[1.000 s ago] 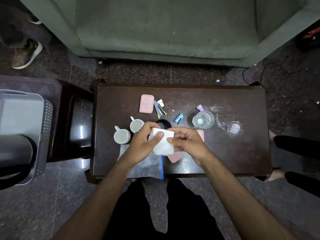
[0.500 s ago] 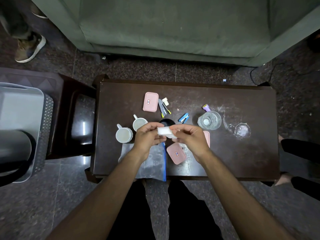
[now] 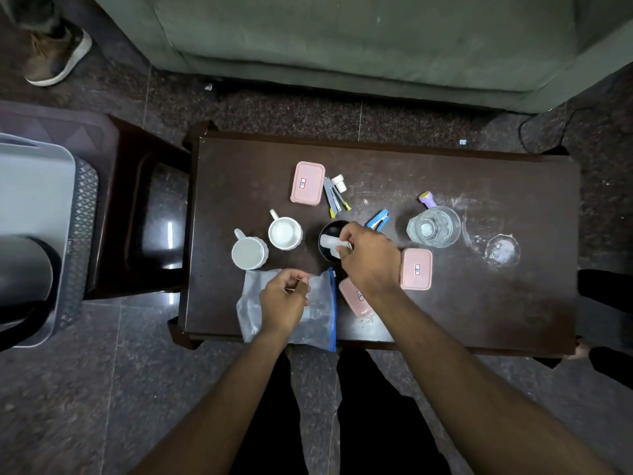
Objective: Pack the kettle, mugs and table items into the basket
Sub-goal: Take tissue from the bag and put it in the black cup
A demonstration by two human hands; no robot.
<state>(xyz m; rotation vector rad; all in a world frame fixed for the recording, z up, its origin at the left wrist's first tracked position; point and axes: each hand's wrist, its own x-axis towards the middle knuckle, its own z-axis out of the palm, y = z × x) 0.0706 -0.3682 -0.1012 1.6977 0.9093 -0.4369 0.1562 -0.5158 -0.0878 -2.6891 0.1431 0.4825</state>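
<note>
A dark wooden coffee table [image 3: 479,303] stands on speckled stone floor before a green sofa [image 3: 342,46]. On it are two white mugs [image 3: 285,233], three pink lidded boxes [image 3: 307,182], two staplers [image 3: 332,197] and a zip bag [image 3: 318,303]. The right hand [image 3: 368,258] pinches a folded white tissue [image 3: 330,242] over a black cup [image 3: 329,234]. The left hand [image 3: 284,299], fingers curled, rests on the bag. The grey basket [image 3: 78,234], at the left, holds the kettle [image 3: 24,269].

Green sofa [image 3: 342,39], dark speckled tile floor [image 3: 68,406], dark wooden table [image 3: 479,303]
</note>
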